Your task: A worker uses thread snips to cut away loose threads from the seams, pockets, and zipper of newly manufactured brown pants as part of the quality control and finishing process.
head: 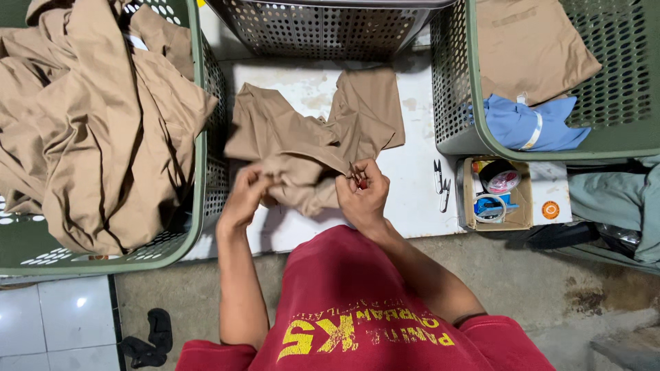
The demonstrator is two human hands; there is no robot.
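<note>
A tan garment (302,141) lies crumpled on a white worktop (412,199) in front of me. My left hand (244,196) pinches a fold of the garment at its near left edge. My right hand (363,192) holds a small thread snipper (356,175) with red on its handle, its tip against the cloth. Both hands are close together over the garment's near edge. My red shirt fills the bottom of the view.
A green perforated basket (199,124) at left is heaped with tan garments. Another green basket (454,103) at right holds folded tan and blue cloth. A grey basket (323,27) stands at the back. Spare snippers (441,184) lie beside a small box of tape rolls (496,194).
</note>
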